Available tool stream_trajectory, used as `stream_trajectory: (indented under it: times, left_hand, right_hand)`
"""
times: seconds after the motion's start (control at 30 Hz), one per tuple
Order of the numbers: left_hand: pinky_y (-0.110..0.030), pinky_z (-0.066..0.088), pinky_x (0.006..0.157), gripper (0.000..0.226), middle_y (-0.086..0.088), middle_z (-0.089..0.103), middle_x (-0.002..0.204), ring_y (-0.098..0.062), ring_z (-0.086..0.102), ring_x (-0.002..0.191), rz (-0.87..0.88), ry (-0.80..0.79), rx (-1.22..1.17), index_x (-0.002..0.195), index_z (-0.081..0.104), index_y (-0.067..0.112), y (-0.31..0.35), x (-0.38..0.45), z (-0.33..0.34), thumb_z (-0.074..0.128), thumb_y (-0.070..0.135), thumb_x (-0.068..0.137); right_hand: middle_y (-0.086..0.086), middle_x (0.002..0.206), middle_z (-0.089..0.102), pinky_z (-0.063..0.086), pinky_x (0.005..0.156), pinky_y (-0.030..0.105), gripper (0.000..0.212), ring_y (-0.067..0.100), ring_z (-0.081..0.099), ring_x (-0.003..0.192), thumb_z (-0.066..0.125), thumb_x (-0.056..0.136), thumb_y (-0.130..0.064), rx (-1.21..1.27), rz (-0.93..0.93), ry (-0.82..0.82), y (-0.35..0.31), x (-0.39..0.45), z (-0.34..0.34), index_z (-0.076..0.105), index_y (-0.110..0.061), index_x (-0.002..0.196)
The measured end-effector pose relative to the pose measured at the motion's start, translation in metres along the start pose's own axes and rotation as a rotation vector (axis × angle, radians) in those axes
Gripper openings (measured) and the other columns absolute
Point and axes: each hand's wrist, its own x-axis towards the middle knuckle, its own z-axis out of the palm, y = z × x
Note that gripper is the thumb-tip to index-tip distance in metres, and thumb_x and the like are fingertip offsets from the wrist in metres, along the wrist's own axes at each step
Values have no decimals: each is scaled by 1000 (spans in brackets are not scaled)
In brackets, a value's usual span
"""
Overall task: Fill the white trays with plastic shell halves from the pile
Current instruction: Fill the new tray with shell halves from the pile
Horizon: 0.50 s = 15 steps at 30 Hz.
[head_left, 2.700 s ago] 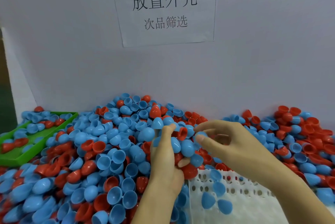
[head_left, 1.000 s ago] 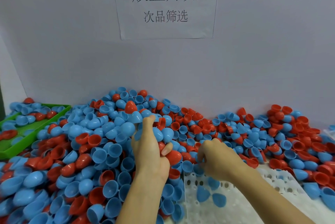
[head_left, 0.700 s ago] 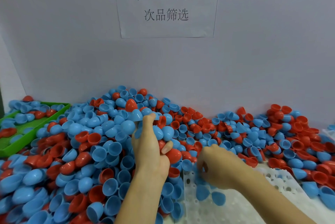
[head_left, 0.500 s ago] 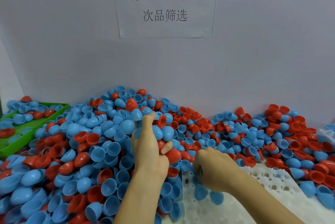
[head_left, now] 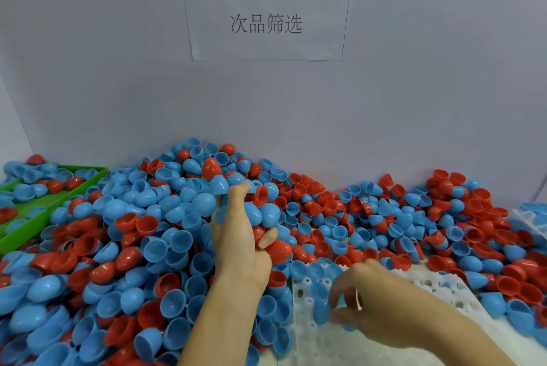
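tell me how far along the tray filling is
Barely started. Done: a blue shell or two sit in the white tray. In hand: the left hand grips a bunch of shells; the right hand sets a blue shell down. Left: most holes are empty, and the pile is huge.

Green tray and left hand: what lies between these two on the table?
In the head view, loose blue and red shell halves cover the whole stretch between the green tray and the left hand, which grips several shells.

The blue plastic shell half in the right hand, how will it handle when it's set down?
The blue plastic shell half looks thin and hollow, so probably light. Its glossy rounded dome may slip or roll. The right hand pinches it over the white tray.
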Motion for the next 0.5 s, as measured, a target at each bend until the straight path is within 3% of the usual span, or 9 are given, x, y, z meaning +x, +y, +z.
stream_trajectory:
  times: [0.1, 0.2, 0.37, 0.5]
  left_hand:
    - [-17, 24, 31, 41, 0, 53, 58, -7, 29, 38, -14, -3, -1, 50, 65, 28, 0, -1, 0, 62, 24, 91]
    - [-17, 25, 30, 41, -1, 53, 59, -7, 30, 38, -7, -11, -3, 52, 65, 26, 1, -1, 0, 61, 24, 92]
    - [-16, 27, 30, 26, -2, 52, 57, -8, 28, 36, -22, 20, 2, 67, 60, 20, 2, -1, 0, 63, 26, 92]
    - [-15, 25, 31, 45, -2, 48, 58, -8, 28, 37, -4, 22, 6, 47, 64, 25, 3, 0, 0, 61, 25, 92]
  right_hand:
    - [-15, 87, 65, 49, 61, 20, 10, 9, 63, 79, 70, 91, -29, -42, -6, 74, -5, -3, 11, 72, -31, 100]
    - [-18, 89, 64, 52, 68, 18, 12, 4, 60, 78, 66, 94, -24, -45, -38, 158, -2, -9, 9, 70, -35, 96]
    - [-26, 87, 56, 49, 67, 14, 17, -8, 55, 79, 62, 96, -23, 11, -101, 196, -10, -5, 6, 58, -39, 89]
    - [-13, 99, 63, 55, 72, 29, 18, 9, 60, 86, 55, 98, -23, -18, -125, 297, -28, 20, 18, 47, -38, 103]
